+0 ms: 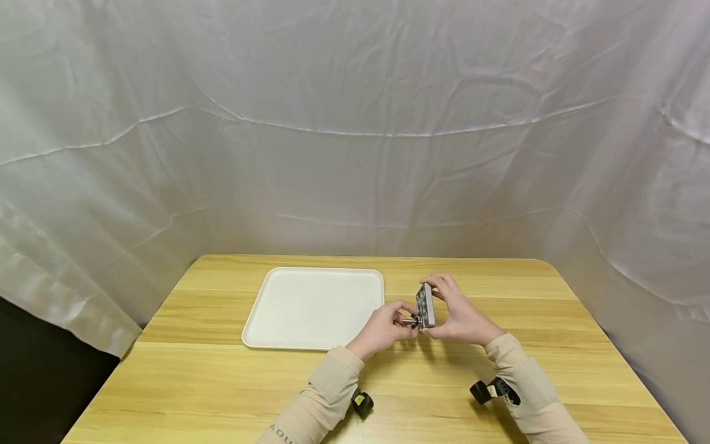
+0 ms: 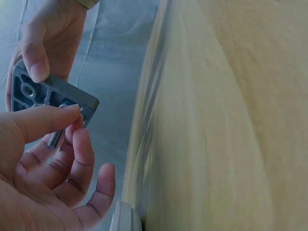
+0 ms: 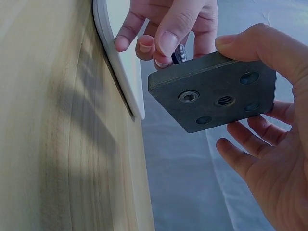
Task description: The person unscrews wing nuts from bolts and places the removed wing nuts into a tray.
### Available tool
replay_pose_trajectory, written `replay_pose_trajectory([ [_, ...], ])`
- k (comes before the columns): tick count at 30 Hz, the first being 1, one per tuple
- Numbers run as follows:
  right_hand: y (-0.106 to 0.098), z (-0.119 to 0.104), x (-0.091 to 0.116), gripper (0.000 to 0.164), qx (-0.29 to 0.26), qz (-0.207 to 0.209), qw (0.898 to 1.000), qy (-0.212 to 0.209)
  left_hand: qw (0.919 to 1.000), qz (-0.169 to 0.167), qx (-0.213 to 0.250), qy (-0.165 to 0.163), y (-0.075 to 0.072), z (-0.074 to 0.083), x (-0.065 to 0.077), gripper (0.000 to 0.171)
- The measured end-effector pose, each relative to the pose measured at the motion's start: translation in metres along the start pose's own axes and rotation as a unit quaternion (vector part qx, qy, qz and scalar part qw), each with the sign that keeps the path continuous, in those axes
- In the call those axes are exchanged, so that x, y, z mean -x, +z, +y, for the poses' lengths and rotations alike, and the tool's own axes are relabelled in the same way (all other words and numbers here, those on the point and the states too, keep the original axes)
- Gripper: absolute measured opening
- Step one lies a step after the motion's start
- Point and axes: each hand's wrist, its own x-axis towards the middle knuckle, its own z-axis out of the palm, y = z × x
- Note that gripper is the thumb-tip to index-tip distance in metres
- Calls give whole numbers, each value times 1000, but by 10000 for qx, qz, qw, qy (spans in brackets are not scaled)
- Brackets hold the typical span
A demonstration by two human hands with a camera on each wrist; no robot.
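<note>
My right hand [image 3: 284, 101] holds a square grey metal plate [image 3: 211, 91] on edge above the table, thumb on one edge and fingers on the opposite side. A socket-head bolt passes through one corner hole; its head [image 3: 188, 96] sits in the flat face. Its threaded shank [image 2: 55, 139] sticks out from the ribbed face. My left hand [image 1: 385, 327] is at that shank, thumb and fingertips pinching close to the plate. A small black part [image 3: 179, 57] shows at the fingertips around the thread, mostly hidden; I cannot tell its kind.
A white rectangular tray [image 1: 316, 308] lies on the wooden table [image 1: 222, 382], left of the plate and close to my left hand. A pale curtain [image 1: 355, 172] hangs behind and along the sides. Black wrist cameras sit on both sleeves.
</note>
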Motion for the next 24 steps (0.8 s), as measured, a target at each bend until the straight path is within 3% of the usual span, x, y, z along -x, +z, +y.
replay_pose_trajectory([
  [14, 0, 1, 0, 86, -2, -5, 10000, -20, 9999, 53, -83, 47, 0, 1, 1, 31],
  [24, 0, 2, 0, 86, -14, 5, 10000, -28, 9999, 45, -118, -99, 0, 1, 0, 30],
])
